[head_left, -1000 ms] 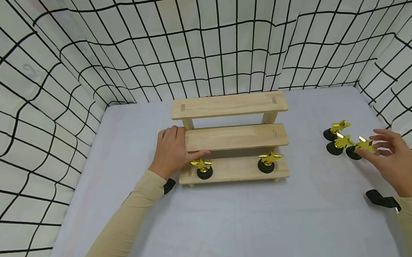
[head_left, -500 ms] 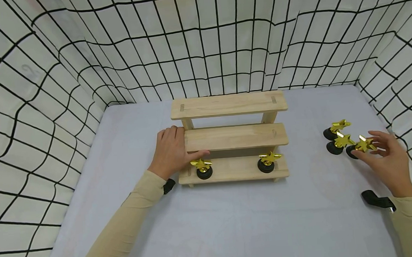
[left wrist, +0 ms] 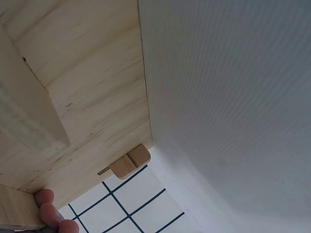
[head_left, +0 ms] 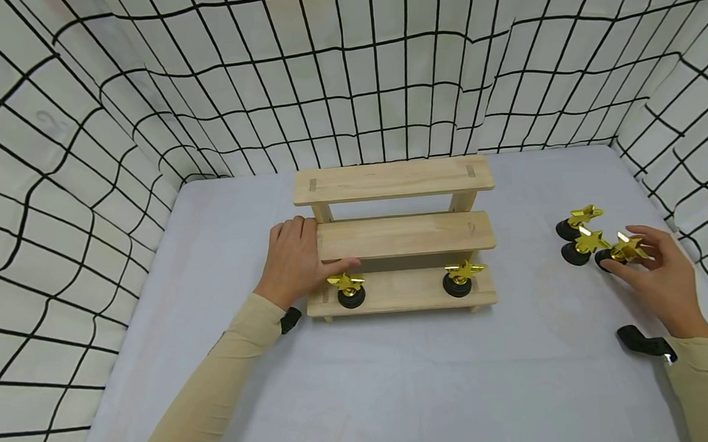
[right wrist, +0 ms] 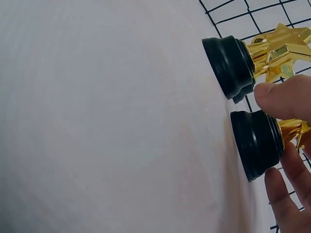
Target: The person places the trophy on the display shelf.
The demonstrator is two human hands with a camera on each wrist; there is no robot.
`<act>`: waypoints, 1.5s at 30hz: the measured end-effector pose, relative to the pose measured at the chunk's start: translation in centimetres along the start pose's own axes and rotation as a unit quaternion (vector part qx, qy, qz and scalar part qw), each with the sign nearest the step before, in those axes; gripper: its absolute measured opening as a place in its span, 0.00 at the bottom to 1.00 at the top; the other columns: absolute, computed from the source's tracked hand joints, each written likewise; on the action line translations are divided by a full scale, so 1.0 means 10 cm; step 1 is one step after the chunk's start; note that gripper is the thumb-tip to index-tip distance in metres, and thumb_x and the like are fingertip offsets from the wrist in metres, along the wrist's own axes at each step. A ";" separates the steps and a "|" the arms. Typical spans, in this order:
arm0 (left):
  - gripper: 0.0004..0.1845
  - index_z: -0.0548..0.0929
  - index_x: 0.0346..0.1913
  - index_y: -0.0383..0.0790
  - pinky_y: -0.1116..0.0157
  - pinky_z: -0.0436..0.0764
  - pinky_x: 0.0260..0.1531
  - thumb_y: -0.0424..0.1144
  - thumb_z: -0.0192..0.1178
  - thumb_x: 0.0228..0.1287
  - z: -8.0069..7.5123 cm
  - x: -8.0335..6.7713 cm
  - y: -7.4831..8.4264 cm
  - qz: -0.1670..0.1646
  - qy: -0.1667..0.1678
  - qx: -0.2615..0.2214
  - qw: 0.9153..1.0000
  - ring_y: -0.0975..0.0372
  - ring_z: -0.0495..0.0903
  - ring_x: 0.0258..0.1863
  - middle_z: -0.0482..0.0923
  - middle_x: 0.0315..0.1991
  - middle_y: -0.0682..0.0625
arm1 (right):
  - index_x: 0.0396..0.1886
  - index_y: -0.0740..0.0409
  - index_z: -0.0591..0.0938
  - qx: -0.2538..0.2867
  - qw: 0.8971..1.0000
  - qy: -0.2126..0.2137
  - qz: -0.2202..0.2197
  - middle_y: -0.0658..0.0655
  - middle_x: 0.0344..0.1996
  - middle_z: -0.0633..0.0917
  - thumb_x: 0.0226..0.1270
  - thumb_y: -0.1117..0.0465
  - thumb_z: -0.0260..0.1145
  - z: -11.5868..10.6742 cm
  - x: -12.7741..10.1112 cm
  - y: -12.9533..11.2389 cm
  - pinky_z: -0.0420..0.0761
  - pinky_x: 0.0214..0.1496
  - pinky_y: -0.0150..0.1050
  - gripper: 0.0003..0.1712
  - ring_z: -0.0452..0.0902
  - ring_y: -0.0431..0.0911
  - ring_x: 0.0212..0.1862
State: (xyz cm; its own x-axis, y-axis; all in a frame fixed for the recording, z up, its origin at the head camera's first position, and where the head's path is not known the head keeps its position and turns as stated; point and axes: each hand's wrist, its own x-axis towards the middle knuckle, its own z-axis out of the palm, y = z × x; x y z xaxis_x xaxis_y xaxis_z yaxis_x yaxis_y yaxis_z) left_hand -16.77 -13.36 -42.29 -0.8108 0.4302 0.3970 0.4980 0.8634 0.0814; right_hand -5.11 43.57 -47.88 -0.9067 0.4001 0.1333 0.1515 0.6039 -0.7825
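Observation:
A three-tier wooden display stand stands mid-table. My left hand grips the left end of its middle shelf, thumb along the front edge; in the left wrist view its fingertips curl against the wood. Two gold star trophies with round black bases are on the bottom shelf, a left trophy near my thumb and a right trophy. At the right, my right hand holds another star trophy between thumb and fingers, its base close to the tabletop, its gold upper part partly hidden by the hand.
Just left of the held trophy stand two more star trophies, a nearer trophy and a farther trophy. White cloth covers the table. Black grid netting over white panels encloses the back and both sides.
My right hand has shifted slightly left and its thumb and fingers have closed in around the nearest trophy at the right. My left hand and the stand have stayed put.

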 end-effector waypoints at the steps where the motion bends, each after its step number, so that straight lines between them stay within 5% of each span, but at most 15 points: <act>1: 0.48 0.75 0.41 0.33 0.49 0.70 0.49 0.78 0.70 0.41 0.00 0.00 0.00 0.000 -0.002 0.001 1.000 0.44 0.77 0.43 0.76 0.37 0.40 | 0.74 0.39 0.71 -0.002 1.000 -0.005 0.001 0.23 0.49 0.70 0.61 0.63 0.78 0.00 0.00 0.00 0.69 0.47 0.08 0.43 0.68 0.18 0.47; 22: 0.49 0.76 0.43 0.32 0.48 0.71 0.49 0.78 0.70 0.42 0.00 0.01 0.00 -0.001 -0.007 0.008 1.000 0.43 0.78 0.43 0.78 0.39 0.38 | 0.71 0.40 0.71 -0.012 1.000 -0.014 -0.015 0.23 0.50 0.68 0.63 0.66 0.76 0.03 0.00 0.05 0.67 0.50 0.07 0.40 0.67 0.17 0.49; 45: 0.47 0.75 0.42 0.32 0.48 0.71 0.48 0.75 0.73 0.41 0.00 0.01 0.01 0.007 0.006 0.001 1.000 0.43 0.78 0.42 0.77 0.37 0.39 | 0.69 0.36 0.72 -0.043 0.999 -0.028 0.005 0.22 0.46 0.68 0.66 0.59 0.75 0.02 0.01 0.02 0.68 0.49 0.07 0.35 0.64 0.14 0.47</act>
State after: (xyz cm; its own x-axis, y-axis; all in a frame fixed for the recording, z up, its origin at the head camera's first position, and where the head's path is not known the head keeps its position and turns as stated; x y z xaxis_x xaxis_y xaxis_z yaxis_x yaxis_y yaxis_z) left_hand -16.80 -13.21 -42.19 -0.8004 0.4385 0.4088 0.5081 0.8581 0.0745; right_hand -5.26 43.54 -48.14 -0.9252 0.3689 0.0888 0.1921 0.6572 -0.7288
